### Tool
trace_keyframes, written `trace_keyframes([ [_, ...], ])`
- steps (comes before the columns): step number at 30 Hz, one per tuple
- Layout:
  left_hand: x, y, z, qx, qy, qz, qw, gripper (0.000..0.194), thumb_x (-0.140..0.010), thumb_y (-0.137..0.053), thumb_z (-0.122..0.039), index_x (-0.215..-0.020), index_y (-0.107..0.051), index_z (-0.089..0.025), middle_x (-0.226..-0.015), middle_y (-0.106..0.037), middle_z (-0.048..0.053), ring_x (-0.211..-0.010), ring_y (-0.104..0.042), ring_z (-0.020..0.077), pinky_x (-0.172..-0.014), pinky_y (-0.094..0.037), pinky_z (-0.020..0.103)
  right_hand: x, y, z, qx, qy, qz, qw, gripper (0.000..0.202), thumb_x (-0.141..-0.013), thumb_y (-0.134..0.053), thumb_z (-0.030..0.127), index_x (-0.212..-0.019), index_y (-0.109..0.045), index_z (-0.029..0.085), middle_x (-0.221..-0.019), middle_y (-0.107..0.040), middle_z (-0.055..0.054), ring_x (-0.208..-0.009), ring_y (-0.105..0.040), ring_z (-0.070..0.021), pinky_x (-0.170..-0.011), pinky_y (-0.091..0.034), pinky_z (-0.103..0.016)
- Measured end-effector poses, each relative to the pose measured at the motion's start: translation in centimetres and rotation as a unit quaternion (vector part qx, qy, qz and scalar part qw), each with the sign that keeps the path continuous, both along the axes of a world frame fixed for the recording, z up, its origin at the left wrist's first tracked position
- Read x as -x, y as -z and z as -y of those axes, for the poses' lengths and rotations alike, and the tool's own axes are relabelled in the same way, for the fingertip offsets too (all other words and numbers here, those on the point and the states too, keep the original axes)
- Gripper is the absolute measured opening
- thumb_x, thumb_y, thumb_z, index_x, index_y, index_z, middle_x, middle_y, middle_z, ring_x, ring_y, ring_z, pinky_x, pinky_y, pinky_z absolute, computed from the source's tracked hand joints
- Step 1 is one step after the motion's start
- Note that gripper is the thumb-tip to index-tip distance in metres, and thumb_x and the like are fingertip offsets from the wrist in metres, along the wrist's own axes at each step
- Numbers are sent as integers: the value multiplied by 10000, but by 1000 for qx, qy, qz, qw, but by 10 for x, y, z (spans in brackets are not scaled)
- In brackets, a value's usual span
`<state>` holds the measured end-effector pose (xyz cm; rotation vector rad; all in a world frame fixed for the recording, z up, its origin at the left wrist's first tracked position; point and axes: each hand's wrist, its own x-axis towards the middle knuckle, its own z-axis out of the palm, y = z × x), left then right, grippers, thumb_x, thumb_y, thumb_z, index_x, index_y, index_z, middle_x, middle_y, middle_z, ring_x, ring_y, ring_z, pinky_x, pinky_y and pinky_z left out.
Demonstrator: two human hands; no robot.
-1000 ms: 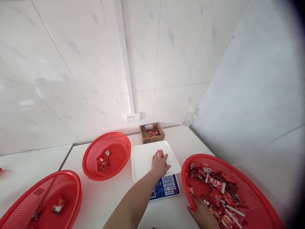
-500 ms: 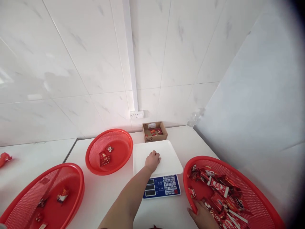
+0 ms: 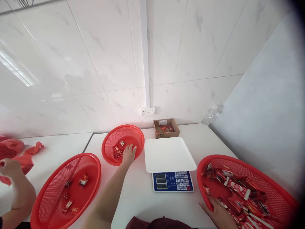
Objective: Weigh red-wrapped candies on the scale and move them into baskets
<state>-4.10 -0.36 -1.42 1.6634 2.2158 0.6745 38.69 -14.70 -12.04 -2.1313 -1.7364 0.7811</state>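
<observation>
My left hand (image 3: 129, 155) reaches into the far red mesh basket (image 3: 108, 143), by a few wrapped sweets (image 3: 117, 152). Its fingers are bent downward, and whatever sits between them is too small to make out. With the thumb outside and the fingers inside, my right hand (image 3: 220, 213) grips the near rim of the large right basket (image 3: 258, 168). That basket holds many red packets and wrapped snacks (image 3: 235, 187). Between my hands stands a white-topped digital scale (image 3: 168, 154) with a blue keypad; its plate has nothing on it.
Another red basket (image 3: 92, 159) with a few sweets stands at left. Behind the scale is a small cardboard box (image 3: 166, 135) with red packets. At far left, another person's hand (image 3: 10, 168) is at red cloth-like material (image 3: 23, 160). Clear plastic (image 3: 211, 116) lies in the back corner.
My left hand has moved left from the scale plate into the far basket. My right hand stays on its basket rim. The view has turned left, bringing another person's arm into sight.
</observation>
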Motion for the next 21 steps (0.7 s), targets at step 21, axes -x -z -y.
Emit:
trace_keyframes([
  [21,-10,43,96,-19,38,-122,992,404,-889,-351,-365,-1197,-552,-198,-1431,-396,142,-1350,-283,307,-1043,-243,586,57,-83,-93,-178,57,-215,959,544,-808,-434,299,-1340,-367,210,-1382,-423,-90,-1230,-447,-199,-956,-439,-364],
])
